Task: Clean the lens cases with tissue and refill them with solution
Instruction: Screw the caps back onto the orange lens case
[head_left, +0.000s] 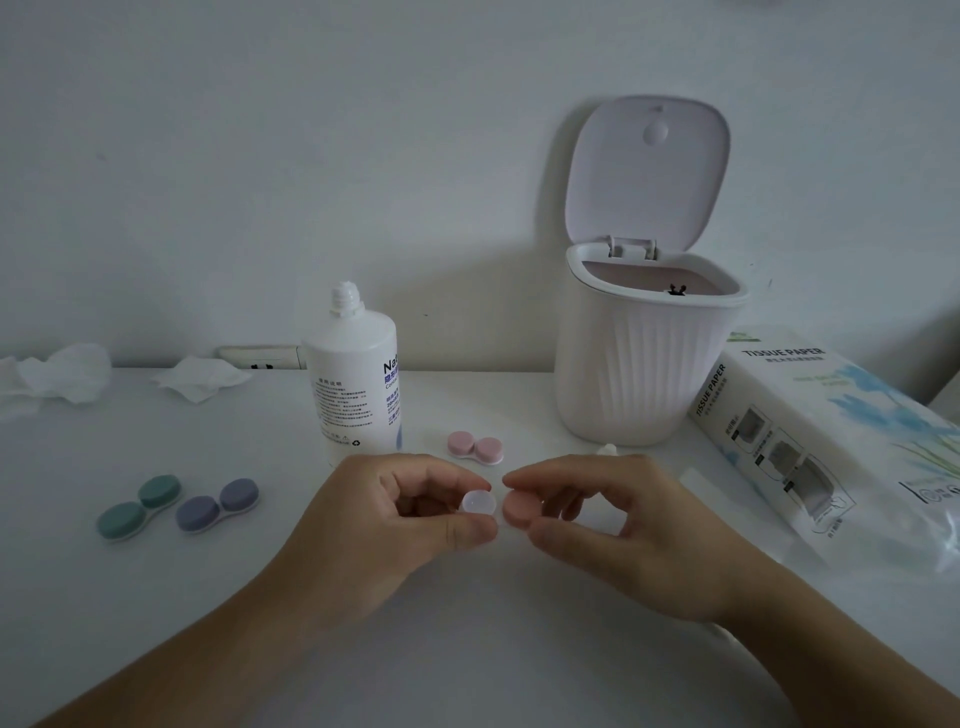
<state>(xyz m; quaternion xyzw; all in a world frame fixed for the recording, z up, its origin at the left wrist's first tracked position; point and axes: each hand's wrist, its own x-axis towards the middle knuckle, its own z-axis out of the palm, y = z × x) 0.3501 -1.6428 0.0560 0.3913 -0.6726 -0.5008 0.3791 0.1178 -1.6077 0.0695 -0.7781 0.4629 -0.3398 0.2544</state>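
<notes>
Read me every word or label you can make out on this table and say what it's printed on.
"TISSUE PAPER": top of the white plastic tissue pack.
"TISSUE PAPER": again, along its side.
"Na", cut off: white uncapped solution bottle.
Recycling symbol: low on the bottle.
The bottle's fine print and the pack's smaller print are too small to read.

A home setting: a white table (156, 597) against a plain wall, holding a small lidded bin (644, 358) and tissue pack (810, 415).
</notes>
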